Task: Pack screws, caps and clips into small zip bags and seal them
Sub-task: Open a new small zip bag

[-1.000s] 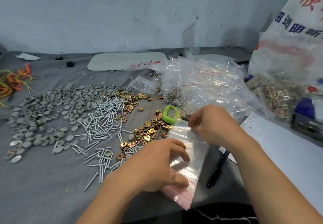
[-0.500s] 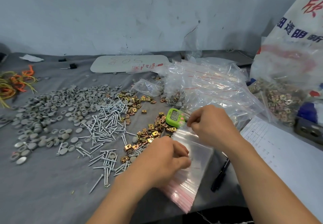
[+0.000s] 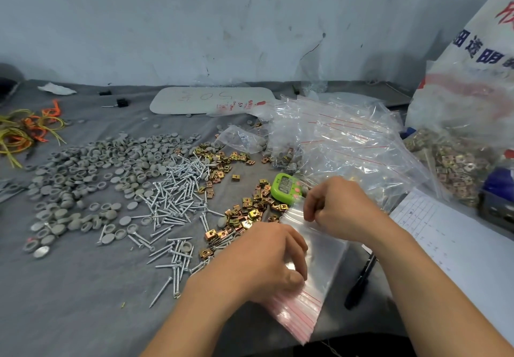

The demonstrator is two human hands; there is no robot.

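1. L hand (image 3: 264,259): fingers curled, thumb & fingertips pinching zip bag stack (image 3: 325,262) near its red-striped end.
2. R hand (image 3: 342,206): fingers curled, pinching stack's far edge.
3. Loose clips (image 3: 250,212), screws (image 3: 172,198), caps (image 3: 83,167) spread left of L fingers.
4. Green timer (image 3: 283,187) just beyond R fingertips.

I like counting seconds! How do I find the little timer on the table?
Find the big heap of clear bags on the right of the grey table. At its near edge, just left of the right hand, sits the timer. It is the only bright green thing, beside gold clips.
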